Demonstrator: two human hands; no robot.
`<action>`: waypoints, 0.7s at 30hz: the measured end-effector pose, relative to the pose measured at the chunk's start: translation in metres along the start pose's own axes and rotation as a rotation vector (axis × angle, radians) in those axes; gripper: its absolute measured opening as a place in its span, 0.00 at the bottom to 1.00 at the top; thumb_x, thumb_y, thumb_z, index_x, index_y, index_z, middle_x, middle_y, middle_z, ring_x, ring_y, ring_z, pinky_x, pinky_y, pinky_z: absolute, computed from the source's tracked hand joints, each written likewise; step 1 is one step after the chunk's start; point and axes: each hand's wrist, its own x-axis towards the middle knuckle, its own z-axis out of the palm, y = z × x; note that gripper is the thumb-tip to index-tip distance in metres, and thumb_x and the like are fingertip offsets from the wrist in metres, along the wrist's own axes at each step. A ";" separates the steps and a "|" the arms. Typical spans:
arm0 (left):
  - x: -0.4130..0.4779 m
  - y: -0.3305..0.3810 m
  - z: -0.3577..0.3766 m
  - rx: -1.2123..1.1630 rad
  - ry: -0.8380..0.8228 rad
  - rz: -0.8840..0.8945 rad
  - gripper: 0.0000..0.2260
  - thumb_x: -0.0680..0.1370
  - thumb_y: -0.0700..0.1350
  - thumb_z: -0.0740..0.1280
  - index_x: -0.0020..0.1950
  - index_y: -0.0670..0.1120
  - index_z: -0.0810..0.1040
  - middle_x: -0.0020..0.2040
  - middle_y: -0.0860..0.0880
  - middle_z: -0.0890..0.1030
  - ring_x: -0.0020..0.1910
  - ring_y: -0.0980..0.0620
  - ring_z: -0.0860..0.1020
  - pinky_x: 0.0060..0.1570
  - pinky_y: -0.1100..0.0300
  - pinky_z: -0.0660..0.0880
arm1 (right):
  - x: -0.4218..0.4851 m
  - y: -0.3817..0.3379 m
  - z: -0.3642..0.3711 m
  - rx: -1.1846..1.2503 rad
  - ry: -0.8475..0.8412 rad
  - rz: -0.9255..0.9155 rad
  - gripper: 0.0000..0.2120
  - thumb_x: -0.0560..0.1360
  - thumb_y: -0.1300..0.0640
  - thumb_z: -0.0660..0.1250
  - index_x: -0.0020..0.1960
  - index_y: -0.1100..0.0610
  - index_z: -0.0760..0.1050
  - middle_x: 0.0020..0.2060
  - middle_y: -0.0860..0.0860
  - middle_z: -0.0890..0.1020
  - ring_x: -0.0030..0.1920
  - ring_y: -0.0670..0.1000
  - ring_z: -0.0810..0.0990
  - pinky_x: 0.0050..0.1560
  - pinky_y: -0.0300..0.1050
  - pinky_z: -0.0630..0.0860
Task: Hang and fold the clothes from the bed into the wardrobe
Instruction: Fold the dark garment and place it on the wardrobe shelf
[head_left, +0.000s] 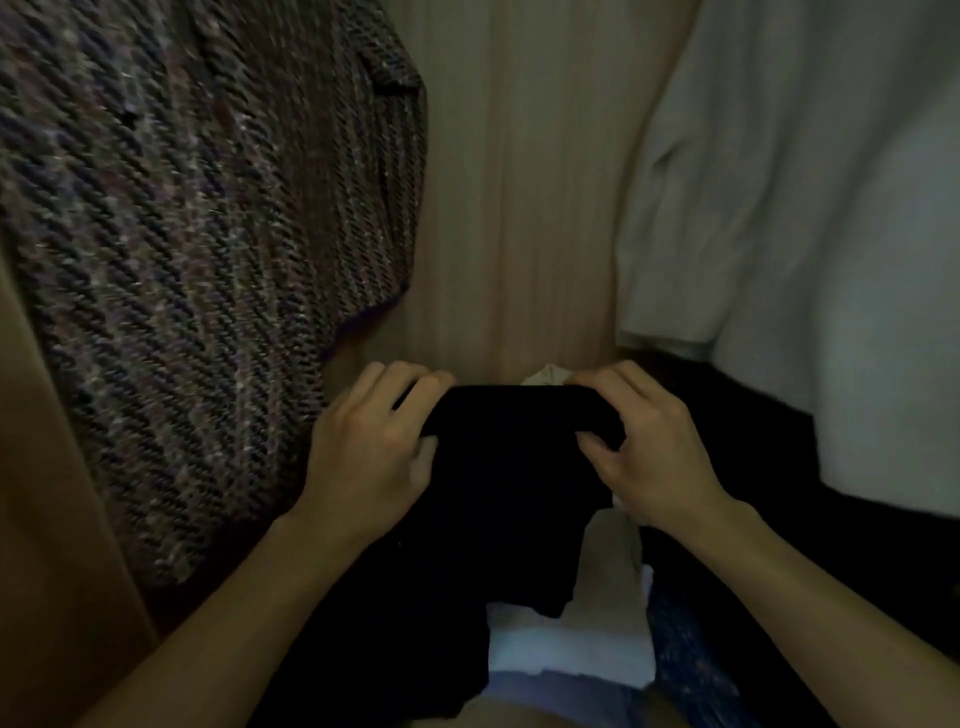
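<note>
I am looking down into the wardrobe (519, 208), whose wooden back panel fills the upper middle. A folded black garment (514, 467) lies at the centre, on top of a stack of folded clothes. My left hand (374, 457) grips its left end, fingers curled over the far edge and thumb on the near side. My right hand (654, 447) grips the right end the same way. A bit of pale cloth (545, 375) shows behind the black garment's far edge.
A brown-grey tweed coat (182, 260) hangs at the left, close to my left hand. A white garment (805, 234) hangs at the right above dark clothing (779, 519). Folded white cloth (571, 644) and blue patterned cloth (685, 660) lie below the black garment.
</note>
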 end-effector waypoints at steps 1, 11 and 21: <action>0.008 -0.004 0.010 0.002 0.000 0.009 0.21 0.67 0.36 0.70 0.59 0.44 0.78 0.54 0.47 0.79 0.51 0.43 0.77 0.45 0.47 0.78 | 0.005 0.009 0.004 0.006 0.010 0.015 0.21 0.69 0.65 0.75 0.60 0.55 0.77 0.51 0.50 0.77 0.50 0.50 0.79 0.49 0.49 0.80; 0.071 -0.050 0.130 0.012 -0.156 -0.054 0.19 0.66 0.39 0.74 0.56 0.45 0.77 0.48 0.46 0.78 0.47 0.42 0.77 0.39 0.49 0.78 | 0.047 0.109 0.071 -0.031 0.008 0.130 0.23 0.70 0.63 0.75 0.62 0.53 0.73 0.61 0.52 0.70 0.55 0.51 0.76 0.52 0.49 0.79; 0.057 -0.071 0.230 0.049 -0.413 -0.115 0.22 0.80 0.57 0.53 0.63 0.49 0.80 0.62 0.48 0.81 0.60 0.46 0.77 0.60 0.50 0.71 | 0.037 0.158 0.169 -0.118 -0.325 0.364 0.27 0.82 0.43 0.56 0.79 0.51 0.57 0.79 0.58 0.53 0.78 0.59 0.51 0.77 0.58 0.50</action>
